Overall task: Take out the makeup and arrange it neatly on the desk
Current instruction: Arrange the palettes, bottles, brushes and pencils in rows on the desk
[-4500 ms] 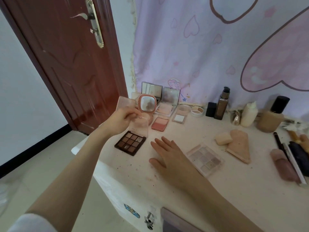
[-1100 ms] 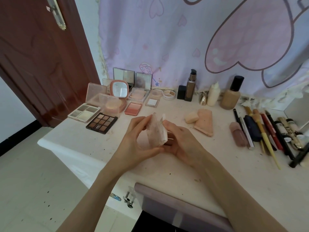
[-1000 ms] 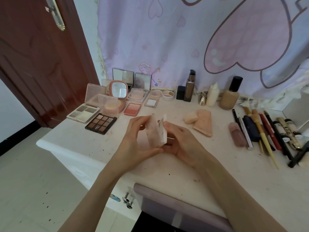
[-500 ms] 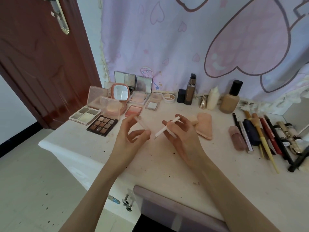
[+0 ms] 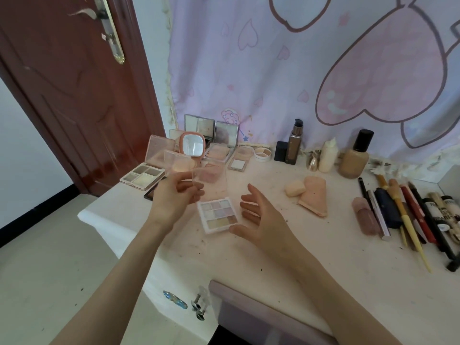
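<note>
A person's left hand [image 5: 174,202] pinches the clear lid of an opened pastel eyeshadow palette [image 5: 219,216] above a white desk [image 5: 323,257], the lid raised upright and the nine-pan tray lying flat toward the camera. The right hand [image 5: 263,217] hovers just right of the palette, fingers spread and relaxed, grasping nothing; whether its thumb touches the tray's near corner cannot be told. Beyond the palette, toward a pink heart-print curtain [image 5: 298,70], stand other open compacts, among them a coral mirror compact [image 5: 192,145] and a four-pan palette [image 5: 142,176]. Right of the palette lie two beige sponges [image 5: 308,192], with a foundation bottle [image 5: 354,158] behind them against the curtain. Farther right, brushes and pencils [image 5: 408,212] lie side by side. A red-brown door [image 5: 74,95] stands left of the palette.
</note>
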Demonstrator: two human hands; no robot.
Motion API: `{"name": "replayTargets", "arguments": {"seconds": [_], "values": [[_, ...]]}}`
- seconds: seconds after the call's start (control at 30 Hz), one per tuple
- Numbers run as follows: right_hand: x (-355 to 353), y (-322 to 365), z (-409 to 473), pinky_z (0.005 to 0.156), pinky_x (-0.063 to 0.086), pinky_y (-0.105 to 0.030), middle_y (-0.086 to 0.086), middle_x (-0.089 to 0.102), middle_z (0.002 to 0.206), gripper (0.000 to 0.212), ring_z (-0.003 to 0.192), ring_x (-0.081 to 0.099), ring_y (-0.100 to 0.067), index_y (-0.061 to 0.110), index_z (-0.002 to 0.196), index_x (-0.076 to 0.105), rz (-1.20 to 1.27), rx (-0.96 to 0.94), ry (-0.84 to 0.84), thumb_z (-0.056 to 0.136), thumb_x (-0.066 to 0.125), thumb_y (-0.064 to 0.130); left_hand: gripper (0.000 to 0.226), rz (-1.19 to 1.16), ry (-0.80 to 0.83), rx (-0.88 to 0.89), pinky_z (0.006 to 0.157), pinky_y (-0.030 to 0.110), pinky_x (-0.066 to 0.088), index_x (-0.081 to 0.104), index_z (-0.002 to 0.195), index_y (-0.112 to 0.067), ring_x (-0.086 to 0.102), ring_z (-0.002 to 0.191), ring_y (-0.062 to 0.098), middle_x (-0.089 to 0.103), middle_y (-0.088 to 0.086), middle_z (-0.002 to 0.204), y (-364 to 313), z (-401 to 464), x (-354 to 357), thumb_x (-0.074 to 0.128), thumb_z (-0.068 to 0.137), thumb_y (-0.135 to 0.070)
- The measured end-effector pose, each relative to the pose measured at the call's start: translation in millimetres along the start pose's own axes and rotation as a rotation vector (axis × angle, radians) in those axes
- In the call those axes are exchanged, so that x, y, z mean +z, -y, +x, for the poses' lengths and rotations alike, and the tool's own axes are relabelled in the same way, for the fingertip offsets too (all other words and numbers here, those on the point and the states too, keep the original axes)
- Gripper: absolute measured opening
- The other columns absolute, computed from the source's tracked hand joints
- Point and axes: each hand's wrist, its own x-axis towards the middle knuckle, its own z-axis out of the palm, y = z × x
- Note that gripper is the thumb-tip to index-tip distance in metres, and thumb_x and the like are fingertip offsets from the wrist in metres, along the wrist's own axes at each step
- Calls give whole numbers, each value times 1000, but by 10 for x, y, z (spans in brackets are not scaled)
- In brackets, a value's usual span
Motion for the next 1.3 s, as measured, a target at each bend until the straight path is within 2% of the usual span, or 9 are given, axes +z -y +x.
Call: {"name": "replayTargets", "arguments": {"seconds": [0.13, 0.23, 0.33, 0.43, 0.5, 0.57, 0.73, 0.9, 1.3], "values": [[14, 22, -19, 101, 30, -17, 8, 37, 144, 70, 126, 40, -5, 25, 145, 26, -236, -35, 44, 87, 63, 33, 32, 106, -19, -7, 62, 16, 56, 56, 116, -2, 67, 64, 9, 67, 9, 81, 29, 144, -96, 48, 88, 11], [50, 11, -31, 109, 4, -17, 7, 22, 154, 60, 142, 12, -7, 22, 146, 25, -554, -114, 94, 94, 47, 40, 31, 237, -50, 28, 66, 16, 55, 61, 116, -1, 66, 70, 12, 69, 12, 88, 47, 202, -88, 52, 87, 8], [89, -20, -9, 111, -9, -21, 6, 19, 156, 60, 144, 3, -7, 16, 147, 23, -734, -182, 169, 96, 40, 42, 31, 407, -109, 106, 73, 22, 54, 62, 117, -3, 64, 71, 12, 70, 12, 93, 36, 200, -31, 57, 87, 0], [104, -50, 1, 113, -11, -25, 7, 17, 156, 58, 144, 4, -7, 17, 147, 24, -819, -223, 195, 97, 36, 43, 42, 516, -168, 157, 80, 18, 44, 52, 129, -7, 60, 86, 11, 67, 7, 110, 17, 140, -3, 60, 88, -11], [105, -66, -3, 113, -12, -27, 8, 16, 156, 56, 144, 4, -7, 19, 148, 23, -841, -236, 211, 98, 33, 43, 47, 503, -204, 199, 74, 3, 36, 47, 132, -6, 55, 89, 6, 64, 6, 116, 28, 19, -20, 61, 88, -15], [110, -75, -4, 114, -11, -29, 9, 14, 157, 54, 144, 3, -8, 22, 149, 18, -862, -243, 227, 99, 29, 40, 55, 459, -193, 210, 70, 0, 37, 43, 135, -9, 54, 88, 6, 62, 6, 115, 82, -178, -36, 64, 85, -21], [123, -91, 9, 115, -10, -31, 11, 11, 157, 48, 145, 2, -9, 26, 149, 14, -890, -254, 223, 102, 22, 27, 91, 625, -24, 167, 98, 36, 37, 22, 144, -16, 40, 118, 24, 48, 7, 130, 259, -526, 40, 70, 73, -47], [133, -89, 0, 114, -11, -30, 11, 9, 157, 49, 145, 0, -10, 28, 149, 13, -905, -241, 236, 101, 22, 24, 108, 757, -22, 165, 103, 39, 28, 14, 145, -18, 32, 125, 26, 41, 4, 138, 279, -546, 65, 69, 63, -62], [142, -58, -18, 115, -10, -34, 9, 4, 158, 50, 145, -4, -12, 34, 148, 12, -944, -235, 251, 100, 21, 27, 85, 789, -147, 207, 99, 39, 24, 24, 143, -19, 35, 120, 27, 44, 4, 136, 376, -425, -8, 69, 75, -44]]}}
